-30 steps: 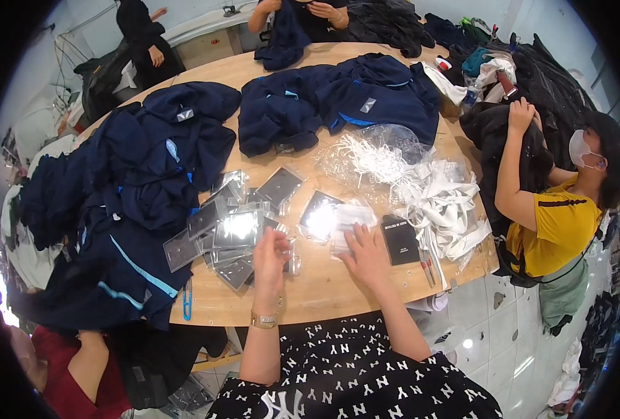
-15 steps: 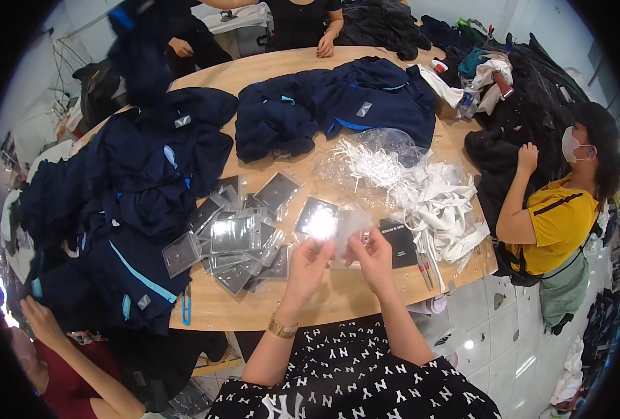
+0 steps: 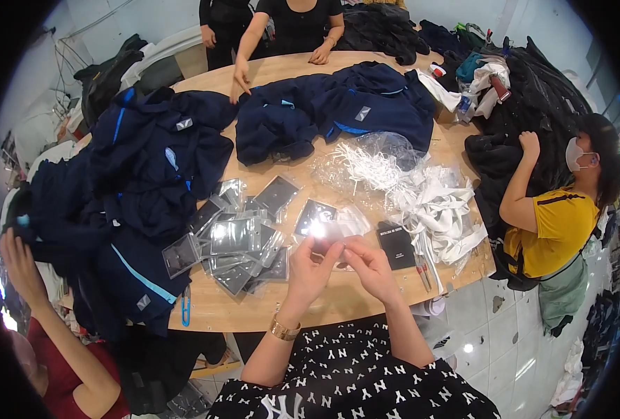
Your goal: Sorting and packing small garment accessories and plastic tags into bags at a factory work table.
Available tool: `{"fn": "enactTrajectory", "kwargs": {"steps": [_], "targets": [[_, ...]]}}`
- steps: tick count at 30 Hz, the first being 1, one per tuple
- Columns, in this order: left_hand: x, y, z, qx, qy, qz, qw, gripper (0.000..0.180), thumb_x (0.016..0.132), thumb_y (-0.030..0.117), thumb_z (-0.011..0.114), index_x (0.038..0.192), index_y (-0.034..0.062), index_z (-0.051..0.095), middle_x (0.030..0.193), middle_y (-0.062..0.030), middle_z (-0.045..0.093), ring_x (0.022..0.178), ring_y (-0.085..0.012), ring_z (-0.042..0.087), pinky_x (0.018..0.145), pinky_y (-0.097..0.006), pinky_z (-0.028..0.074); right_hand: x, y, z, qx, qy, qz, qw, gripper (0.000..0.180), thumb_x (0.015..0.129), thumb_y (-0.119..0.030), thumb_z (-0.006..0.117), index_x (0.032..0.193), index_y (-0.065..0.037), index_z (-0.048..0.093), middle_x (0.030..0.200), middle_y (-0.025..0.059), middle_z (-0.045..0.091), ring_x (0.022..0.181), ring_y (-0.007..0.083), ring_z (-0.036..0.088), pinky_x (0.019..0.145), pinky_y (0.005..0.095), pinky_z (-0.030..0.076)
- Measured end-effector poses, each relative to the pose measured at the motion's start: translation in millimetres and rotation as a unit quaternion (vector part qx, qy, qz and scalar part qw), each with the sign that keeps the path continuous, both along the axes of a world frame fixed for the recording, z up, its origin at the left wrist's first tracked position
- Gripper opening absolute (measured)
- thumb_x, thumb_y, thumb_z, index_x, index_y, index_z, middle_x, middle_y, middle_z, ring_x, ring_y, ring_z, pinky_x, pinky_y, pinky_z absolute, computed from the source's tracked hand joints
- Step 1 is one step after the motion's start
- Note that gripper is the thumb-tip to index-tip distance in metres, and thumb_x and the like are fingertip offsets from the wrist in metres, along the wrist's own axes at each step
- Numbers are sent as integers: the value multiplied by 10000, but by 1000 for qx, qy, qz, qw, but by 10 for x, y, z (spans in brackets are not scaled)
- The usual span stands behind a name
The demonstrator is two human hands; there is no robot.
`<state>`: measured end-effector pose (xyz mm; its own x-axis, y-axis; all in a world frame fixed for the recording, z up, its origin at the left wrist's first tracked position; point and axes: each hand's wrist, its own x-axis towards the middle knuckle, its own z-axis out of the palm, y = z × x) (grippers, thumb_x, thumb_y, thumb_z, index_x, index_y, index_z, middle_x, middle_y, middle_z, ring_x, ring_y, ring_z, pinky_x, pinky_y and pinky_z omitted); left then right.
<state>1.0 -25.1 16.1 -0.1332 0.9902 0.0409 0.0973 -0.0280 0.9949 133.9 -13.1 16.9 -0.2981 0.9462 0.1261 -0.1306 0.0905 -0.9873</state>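
We hold one small clear packet between both hands above the near edge of the tabletop.

The round wooden tabletop carries heaps of navy jackets on the left and far side, a tangle of white cords in clear bags to the right, and a spread of small clear packets just left of our hands. We judge the step goes best if we grip only the edges, so the glossy film does not slip. Our left hand pinches the clear packet with fingertips closed on it; our right hand curls beside it, thumb and forefinger closed on the same packet, wrists raised.
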Motion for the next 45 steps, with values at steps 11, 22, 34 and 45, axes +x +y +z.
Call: {"fn": "enactTrajectory", "kwargs": {"steps": [11,22,34,45], "targets": [[30,-13,139,65,65,-17,996,240,892,209,473,854,-25,508,734,-156,599,617,-238,598,526,-293,451,-50,-64,224,124,-158,-92,975,146,776,-6,582,916,18,617,811,97,602,731,165,572,652,252,439],[152,-24,106,105,100,47,988,249,930,183,354,812,-6,465,628,-141,532,540,-258,524,489,-337,402,-120,-49,59,94,-37,-90,991,108,796,16,563,890,38,611,820,93,587,728,134,571,644,232,449],[233,-35,-74,174,127,92,972,211,920,171,355,868,3,471,641,-129,539,530,-231,528,480,-327,393,-324,-187,18,19,74,-182,980,62,839,-5,536,889,26,558,822,57,593,734,98,574,674,216,458],[247,-84,-49,188,58,101,975,174,903,133,409,786,17,463,600,-99,501,486,-186,450,467,-300,364,-338,-222,13,27,39,-207,977,45,861,-47,509,872,-4,505,791,34,567,724,78,544,656,207,446]]}}
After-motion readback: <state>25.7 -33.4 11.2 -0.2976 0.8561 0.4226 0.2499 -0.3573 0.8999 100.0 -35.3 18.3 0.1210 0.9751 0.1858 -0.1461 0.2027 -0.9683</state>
